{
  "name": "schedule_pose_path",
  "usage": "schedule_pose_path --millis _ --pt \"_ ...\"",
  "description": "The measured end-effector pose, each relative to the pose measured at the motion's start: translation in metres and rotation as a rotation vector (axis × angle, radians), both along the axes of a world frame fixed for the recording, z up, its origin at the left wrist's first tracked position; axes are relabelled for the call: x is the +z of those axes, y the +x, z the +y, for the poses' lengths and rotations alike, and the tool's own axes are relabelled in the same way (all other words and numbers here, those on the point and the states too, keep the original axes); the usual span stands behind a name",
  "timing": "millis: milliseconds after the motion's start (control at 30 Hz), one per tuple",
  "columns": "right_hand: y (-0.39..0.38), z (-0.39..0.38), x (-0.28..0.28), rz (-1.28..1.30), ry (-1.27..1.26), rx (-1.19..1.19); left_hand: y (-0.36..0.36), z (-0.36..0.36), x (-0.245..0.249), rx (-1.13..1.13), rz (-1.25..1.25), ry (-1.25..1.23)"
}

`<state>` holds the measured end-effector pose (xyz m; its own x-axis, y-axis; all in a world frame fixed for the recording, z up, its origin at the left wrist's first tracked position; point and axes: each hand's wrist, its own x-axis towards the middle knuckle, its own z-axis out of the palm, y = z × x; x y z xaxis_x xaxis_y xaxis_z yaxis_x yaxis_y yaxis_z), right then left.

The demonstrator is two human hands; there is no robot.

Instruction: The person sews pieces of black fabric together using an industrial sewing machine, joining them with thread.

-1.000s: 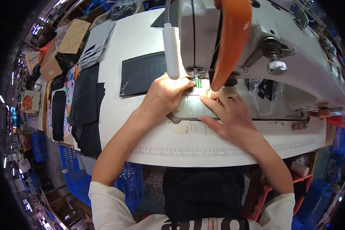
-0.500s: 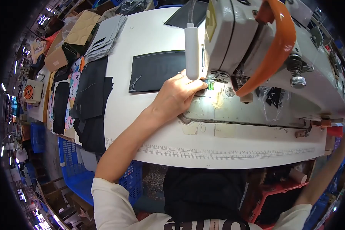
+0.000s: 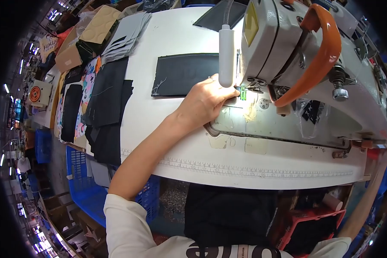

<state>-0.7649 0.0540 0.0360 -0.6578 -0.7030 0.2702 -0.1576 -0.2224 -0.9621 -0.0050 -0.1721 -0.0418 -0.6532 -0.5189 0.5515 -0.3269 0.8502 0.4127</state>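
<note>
- Left hand (image 3: 204, 103), frame centre: fingers bent down onto the green-tabbed piece (image 3: 243, 93) at the needle, apparently to keep it flat; whether pinching or just pressing could not be told.
- Right hand: out of frame; its forearm (image 3: 365, 206) ran off lower right.
- Sewing machine (image 3: 314, 86), upper right; lamp (image 3: 226, 56) lit the needle plate.
- Black panel (image 3: 185, 80): flat on the table (image 3: 172, 142), above the hand.

The sewing machine (image 3: 357, 86) is metal under glossy off-white paint. Its knurled knob (image 3: 340, 92) is bright steel and its bed plate (image 3: 253, 124) dull, scuffed metal. The orange guard (image 3: 327, 56) and white lamp (image 3: 226, 56) look like smooth plastic. The counter (image 3: 167, 38) is smooth, matt white. The black panel (image 3: 185, 75) looks like matt cloth with frayed threads.
</note>
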Motion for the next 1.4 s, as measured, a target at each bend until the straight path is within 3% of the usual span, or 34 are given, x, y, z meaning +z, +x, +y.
schedule_pose_path --millis 133,433,533,567,633,667,700,800,900,1167,1400 --pt "0.027 -0.002 -0.001 0.047 -0.06 -0.071 0.0 0.001 0.003 0.031 -0.07 0.043" --pt "-0.068 0.023 -0.053 -0.147 0.04 0.108 0.007 0.003 0.017 0.05 -0.131 0.012" --pt "-0.088 0.032 -0.045 0.209 0.057 -0.041 0.011 0.017 0.035 0.119 -0.138 -0.013" --pt "-0.086 0.037 -0.034 0.478 0.112 -0.252 0.012 0.034 0.045 0.157 -0.294 0.044" --pt "0.055 0.016 -0.009 1.016 0.214 -0.67 0.014 0.06 0.059 0.23 -0.611 0.161" --pt "0.145 0.001 -0.005 1.167 0.197 -0.671 0.014 0.061 0.056 0.235 -0.612 0.162" --pt "0.23 -0.01 -0.006 1.26 0.165 -0.558 0.012 0.061 0.049 0.223 -0.586 0.087" --pt "0.428 -0.041 -0.024 1.409 0.099 0.161 0.005 0.057 0.03 0.173 -0.527 -0.071" --pt "0.504 -0.067 -0.041 1.128 0.095 0.522 0.014 0.051 0.019 0.229 -0.192 -0.079" --pt "0.542 -0.108 -0.054 1.142 0.172 0.662 0.035 0.017 0.022 0.105 -0.218 -0.108" --pt "0.54 -0.103 -0.059 1.064 0.064 0.68 0.035 0.018 0.022 0.119 -0.215 -0.174"
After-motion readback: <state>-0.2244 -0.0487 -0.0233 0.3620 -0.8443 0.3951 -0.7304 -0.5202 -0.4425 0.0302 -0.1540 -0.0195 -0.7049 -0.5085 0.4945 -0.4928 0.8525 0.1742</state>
